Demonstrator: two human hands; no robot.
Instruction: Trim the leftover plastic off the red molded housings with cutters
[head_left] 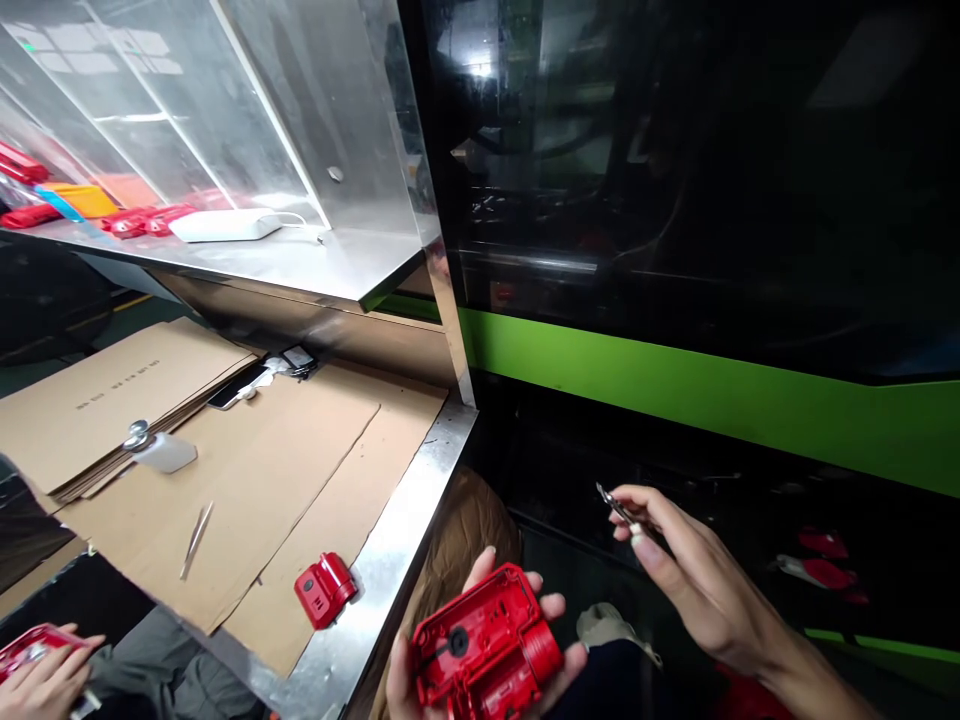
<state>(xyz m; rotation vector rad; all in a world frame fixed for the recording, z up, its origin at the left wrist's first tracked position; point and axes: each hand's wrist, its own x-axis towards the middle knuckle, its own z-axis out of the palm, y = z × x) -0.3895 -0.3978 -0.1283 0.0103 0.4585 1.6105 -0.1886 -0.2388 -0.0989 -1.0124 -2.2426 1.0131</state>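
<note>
A red plastic housing (487, 640) lies open side up in my left hand (401, 680), its fingers wrapped around the edges from below. Inside the housing a round black part shows. To the right, my right hand (694, 580) pinches a small metal tool (616, 506) between thumb and fingers, apart from the housing. Another red housing piece (325, 590) rests on the cardboard near the metal table edge. Metal tweezers (196, 540) lie farther left on the cardboard.
A white bottle (161, 450) with a metal cap stands by stacked cardboard (112, 390). A phone (236, 385) lies behind it. The metal shelf (315, 265) holds red parts and a white device. Another person's hands (49, 675) hold a red part at lower left.
</note>
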